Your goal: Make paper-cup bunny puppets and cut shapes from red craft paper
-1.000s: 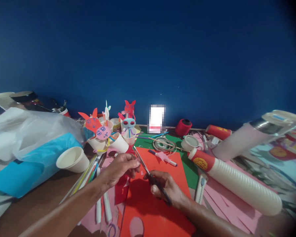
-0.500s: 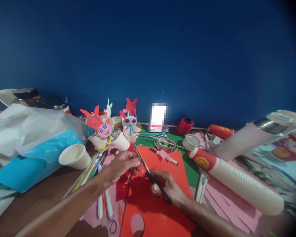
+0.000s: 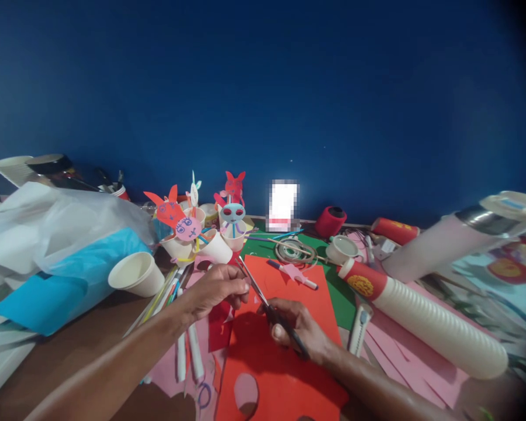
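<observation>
A pair of scissors (image 3: 263,295) with dark handles is in my right hand (image 3: 296,327), its blades pointing up and to the left. My left hand (image 3: 223,286) is closed in a pinch just left of the blades; whatever its fingertips hold is too small to make out. Below both hands lies a sheet of red paper (image 3: 284,386). On it rest a pink paper oval (image 3: 246,393) near the front and a marker (image 3: 304,279) with a pink paper cut-out (image 3: 293,271) at the back.
Paper cups (image 3: 214,247) with paper animal faces stand at the back left. A single cup (image 3: 138,275) lies tilted beside blue paper (image 3: 70,286). To the right are a cup stack (image 3: 438,321), a box cutter (image 3: 359,330) and a flask (image 3: 447,240). White markers (image 3: 196,351) lie left.
The view has shifted slightly, so the scene sits a little farther right. Both hands keep nearly the same pose, with the scissors still beside the left fingertips.
</observation>
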The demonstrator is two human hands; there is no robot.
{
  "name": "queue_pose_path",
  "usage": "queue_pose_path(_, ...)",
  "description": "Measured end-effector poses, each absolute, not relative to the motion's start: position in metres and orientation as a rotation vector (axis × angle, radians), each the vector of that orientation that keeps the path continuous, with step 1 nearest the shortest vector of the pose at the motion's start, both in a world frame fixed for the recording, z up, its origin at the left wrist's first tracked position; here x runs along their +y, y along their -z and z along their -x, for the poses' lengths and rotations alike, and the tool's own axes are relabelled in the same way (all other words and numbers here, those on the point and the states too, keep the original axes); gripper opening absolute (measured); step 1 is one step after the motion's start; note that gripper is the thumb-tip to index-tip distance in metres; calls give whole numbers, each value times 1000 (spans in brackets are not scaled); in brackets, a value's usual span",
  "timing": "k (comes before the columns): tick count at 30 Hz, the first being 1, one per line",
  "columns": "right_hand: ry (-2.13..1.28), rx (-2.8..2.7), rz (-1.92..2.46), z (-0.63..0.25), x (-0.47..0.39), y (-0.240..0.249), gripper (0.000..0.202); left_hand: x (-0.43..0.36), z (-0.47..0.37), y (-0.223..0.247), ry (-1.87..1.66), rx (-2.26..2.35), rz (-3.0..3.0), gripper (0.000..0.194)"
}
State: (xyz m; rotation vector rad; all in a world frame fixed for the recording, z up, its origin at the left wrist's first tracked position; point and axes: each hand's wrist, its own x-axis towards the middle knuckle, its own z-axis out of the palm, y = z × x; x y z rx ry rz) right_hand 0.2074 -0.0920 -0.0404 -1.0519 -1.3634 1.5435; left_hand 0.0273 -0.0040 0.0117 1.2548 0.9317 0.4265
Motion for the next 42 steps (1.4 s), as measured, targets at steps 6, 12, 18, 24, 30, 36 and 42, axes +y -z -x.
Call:
queue_pose_path(6,-1557,-1375,1054,-209,-93,44,46,-2,-25,-11,-398,929,-1264,8)
queue_pose_path(12,-1570,-1368,1054,-209,-92,46,45,0,-24,-12,-372,909,-1260,9)
queue_pose_path(18,-1587,-1370,1046,-208,-93,43,45,2,-23,-13,-352,898,-1262,10)
queue_pose_path(24,-1592,-1361,1072,-209,-93,43,46,3,-21,-13,-340,888,-1266,9)
queue_pose_path(30,-1573,-1386,1107,-208,-92,42,47,5,-20,-9,-341,885,-1263,9)
queue_pose_path(36,-1569,-1403,1081,-209,-93,48,48,5,-20,-9,-343,882,-1253,10)
queue_pose_path(42,-1568,-1428,1127,-214,-89,45,45,6,-17,-9,-346,860,-1264,8)
